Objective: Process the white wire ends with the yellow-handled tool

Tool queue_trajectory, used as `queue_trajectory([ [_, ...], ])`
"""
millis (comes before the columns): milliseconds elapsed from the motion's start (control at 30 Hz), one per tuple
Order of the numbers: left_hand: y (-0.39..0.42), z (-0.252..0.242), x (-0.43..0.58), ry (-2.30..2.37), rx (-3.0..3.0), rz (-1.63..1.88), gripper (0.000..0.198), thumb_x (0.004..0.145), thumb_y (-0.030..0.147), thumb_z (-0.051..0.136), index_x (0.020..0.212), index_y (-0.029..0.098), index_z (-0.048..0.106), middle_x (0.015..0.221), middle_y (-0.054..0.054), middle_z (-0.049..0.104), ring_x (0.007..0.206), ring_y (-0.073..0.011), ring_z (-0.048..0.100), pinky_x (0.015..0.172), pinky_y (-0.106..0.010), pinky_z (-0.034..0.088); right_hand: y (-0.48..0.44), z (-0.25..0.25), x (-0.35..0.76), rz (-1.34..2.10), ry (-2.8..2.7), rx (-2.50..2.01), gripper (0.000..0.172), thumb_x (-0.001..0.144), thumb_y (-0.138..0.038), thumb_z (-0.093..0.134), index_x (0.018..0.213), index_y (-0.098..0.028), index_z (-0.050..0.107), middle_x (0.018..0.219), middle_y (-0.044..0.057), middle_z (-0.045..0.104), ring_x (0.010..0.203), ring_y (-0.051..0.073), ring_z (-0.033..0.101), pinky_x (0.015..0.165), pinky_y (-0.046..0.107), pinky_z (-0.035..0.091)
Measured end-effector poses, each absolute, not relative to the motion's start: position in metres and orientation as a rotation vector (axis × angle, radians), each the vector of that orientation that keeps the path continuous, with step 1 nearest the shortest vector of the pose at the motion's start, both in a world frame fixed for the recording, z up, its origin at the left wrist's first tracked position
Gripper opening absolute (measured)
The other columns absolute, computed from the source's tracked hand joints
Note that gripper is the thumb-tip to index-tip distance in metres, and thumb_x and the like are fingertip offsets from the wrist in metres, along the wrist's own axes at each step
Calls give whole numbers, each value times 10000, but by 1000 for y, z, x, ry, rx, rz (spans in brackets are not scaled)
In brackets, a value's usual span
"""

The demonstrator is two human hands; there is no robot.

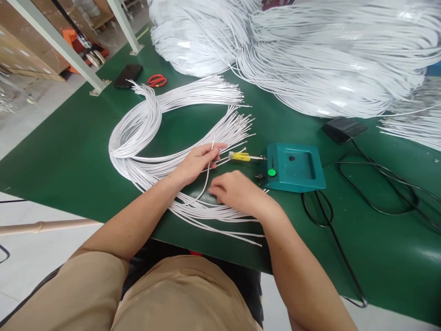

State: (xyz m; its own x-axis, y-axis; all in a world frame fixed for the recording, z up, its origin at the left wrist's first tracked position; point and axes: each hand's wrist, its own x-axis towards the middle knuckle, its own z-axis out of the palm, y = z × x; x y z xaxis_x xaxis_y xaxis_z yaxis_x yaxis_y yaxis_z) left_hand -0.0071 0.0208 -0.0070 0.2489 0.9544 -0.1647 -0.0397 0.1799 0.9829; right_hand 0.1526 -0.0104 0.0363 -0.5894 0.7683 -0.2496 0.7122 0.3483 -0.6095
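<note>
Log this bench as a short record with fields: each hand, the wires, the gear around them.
left hand: pinches a single white wire, its tip sticking up past the fingers
right hand: knuckles up, resting on the looped wire bundle; grip unclear
device: teal box with a green button, right of both hands
tool: yellow-handled tool, metal tip toward the teal box
far side: large wire heaps, red scissors, black phone
surface: green table

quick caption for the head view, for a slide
Left hand pinches one white wire, right hand rests on the wire bundle beside a teal box on a green table.
</note>
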Motion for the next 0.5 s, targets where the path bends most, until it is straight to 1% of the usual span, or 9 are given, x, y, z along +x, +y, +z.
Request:
queue_trajectory([
  [33,21,-7,-7,1098,1222,910,386,868,458,612,1118,179,704,820,-15,574,729,-93,518,697,-220,468,-7,37,157,1050,-2364,-1431,277,895,-215,546,648,-187,667,667,28,685,634,154,584,641,284,398],
  [100,19,-8,-6,1176,1437,881,360,893,445,572,1100,180,700,794,-7,567,702,-100,505,719,-247,466,0,36,164,926,-2020,-1492,261,906,-248,531,687,-195,663,629,0,663,613,139,571,671,283,412],
  [167,17,-8,-4,1242,1660,887,322,908,447,541,972,178,707,775,-7,554,712,-118,502,713,-261,448,4,35,166,862,-1759,-1487,177,879,-326,581,791,-208,679,626,-24,646,592,131,559,675,282,430],
  [200,15,-9,-2,1268,1747,898,316,911,446,532,892,175,694,763,-9,547,714,-124,499,705,-264,438,5,34,166,860,-1688,-1476,154,842,-358,630,832,-213,681,627,-34,636,586,128,555,671,279,438],
  [267,11,-9,2,1314,1853,920,310,914,420,525,776,167,638,750,-14,547,707,-129,492,688,-265,424,4,32,162,842,-1636,-1467,195,755,-381,718,845,-215,670,619,-47,614,591,128,554,672,277,451],
  [300,9,-9,4,1334,1879,925,293,915,394,524,757,165,616,756,-18,555,705,-130,493,683,-264,423,3,31,160,823,-1627,-1472,205,728,-378,739,821,-212,661,614,-48,609,598,130,556,676,278,456],
  [400,5,-8,7,1338,1930,889,247,922,343,516,802,163,635,794,-30,582,723,-133,513,692,-269,430,1,29,156,786,-1578,-1476,192,727,-371,738,740,-205,643,650,-27,648,620,136,569,688,288,469],
  [500,6,-8,8,1235,1800,891,257,898,399,575,919,167,682,845,-41,627,783,-143,567,737,-277,462,2,25,157,831,-1478,-1437,181,743,-359,723,704,-197,654,698,-8,685,639,140,590,689,295,478],
])
